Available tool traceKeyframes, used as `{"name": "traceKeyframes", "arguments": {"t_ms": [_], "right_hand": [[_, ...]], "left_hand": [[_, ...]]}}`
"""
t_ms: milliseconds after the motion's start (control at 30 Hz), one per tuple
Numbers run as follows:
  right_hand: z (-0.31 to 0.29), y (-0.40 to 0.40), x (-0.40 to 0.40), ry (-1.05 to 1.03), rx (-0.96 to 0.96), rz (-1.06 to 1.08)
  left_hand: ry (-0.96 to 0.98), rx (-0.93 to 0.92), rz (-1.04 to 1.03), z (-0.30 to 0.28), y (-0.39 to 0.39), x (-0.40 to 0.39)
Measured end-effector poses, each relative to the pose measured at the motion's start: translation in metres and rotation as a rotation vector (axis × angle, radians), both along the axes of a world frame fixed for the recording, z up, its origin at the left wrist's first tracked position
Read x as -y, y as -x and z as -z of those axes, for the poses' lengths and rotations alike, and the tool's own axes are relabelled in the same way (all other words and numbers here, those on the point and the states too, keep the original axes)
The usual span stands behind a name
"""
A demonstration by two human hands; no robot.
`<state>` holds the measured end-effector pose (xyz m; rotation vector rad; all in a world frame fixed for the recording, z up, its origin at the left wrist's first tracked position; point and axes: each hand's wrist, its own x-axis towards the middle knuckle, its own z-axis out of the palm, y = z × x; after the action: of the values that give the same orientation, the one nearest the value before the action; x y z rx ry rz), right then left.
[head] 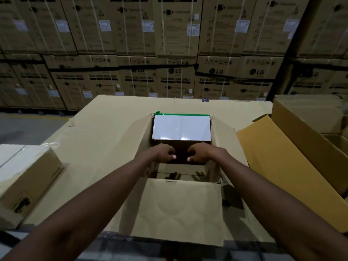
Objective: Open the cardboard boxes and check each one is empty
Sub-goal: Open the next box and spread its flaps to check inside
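Stacked washing-machine cartons (175,76) wall off the whole background, and in front of them sits a cardboard-covered bench (113,129) where the work is going on. Dead centre is the box (175,210) being checked, its near flap folded out toward the person, its side flaps splayed left and right, and its far flap (181,127) standing up, white-faced with a green strip along the top edge.

Both arms reach in over the opening. Left hand (165,153) and right hand (197,153) hover side by side, fingers curled loosely, thumbs toward each other, over the dark mouth of the box. Whether they are holding anything I cannot tell; nothing shows between the fingers.

So the opening looks done, and this is the checking step. Only bare cardboard shows on the inside bottom near the front; the far part lies in shadow. Next move, I'd say: look or feel into that dark far end before calling it empty.

A closed box (28,178) waits on the left, and another open box (301,144) stands on the right.
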<state>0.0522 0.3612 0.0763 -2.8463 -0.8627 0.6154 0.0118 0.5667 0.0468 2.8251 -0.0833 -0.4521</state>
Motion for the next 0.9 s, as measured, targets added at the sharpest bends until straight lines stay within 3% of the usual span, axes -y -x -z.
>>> {"name": "traceKeyframes", "arguments": {"t_ms": [167,267,467,700,900], "right_hand": [[0.019,-0.023,-0.021,0.181,-0.065,0.055],[0.026,-0.029,-0.024,0.217,-0.045,0.065],[0.007,-0.033,-0.017,0.005,0.108,0.115],[-0.040,-0.087,-0.030,-0.217,0.352,0.203],[-0.036,-0.143,-0.049,-0.232,0.299,0.251]], "left_hand": [[-0.143,-0.168,-0.020,0.023,-0.034,-0.008],[-0.198,-0.176,-0.036,0.016,-0.040,-0.011],[-0.150,0.091,-0.003,-0.026,-0.033,-0.024],[0.095,0.428,-0.068,-0.068,-0.083,-0.054],[0.069,0.340,-0.135,-0.048,-0.137,-0.065]]}}
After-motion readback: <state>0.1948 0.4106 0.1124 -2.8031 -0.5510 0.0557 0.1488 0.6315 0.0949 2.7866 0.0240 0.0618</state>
